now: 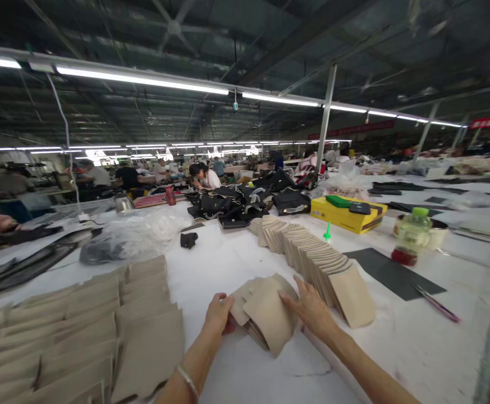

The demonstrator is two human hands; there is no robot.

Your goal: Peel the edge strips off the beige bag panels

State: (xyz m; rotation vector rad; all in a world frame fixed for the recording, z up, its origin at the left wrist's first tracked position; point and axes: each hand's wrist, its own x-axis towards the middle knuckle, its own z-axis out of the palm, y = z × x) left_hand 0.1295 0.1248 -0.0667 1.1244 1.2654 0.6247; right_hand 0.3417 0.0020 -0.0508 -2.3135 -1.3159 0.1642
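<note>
Evidently overlapped to expose edges, beige panel rows (pixel 150 348) lie left of the grip, a fanned row (pixel 353 294) to its right; between, a loose stack (pixel 270 318) is pinched by the left hand (pixel 218 315), apparently steadied by the right hand (pixel 313 310) (its closure unclear).

One left hand (pixel 218 315) and one right hand (pixel 312 311) are touching one beige bundle (pixel 270 314). From it, one fanned row (pixel 306 252) and one yellow box (pixel 337 217) are sitting toward one o'clock, one green-capped bottle (pixel 413 233) is standing at two, one purple-handled tool (pixel 438 304) is lying at three, and one red bottle (pixel 170 196) is standing at eleven.
</note>
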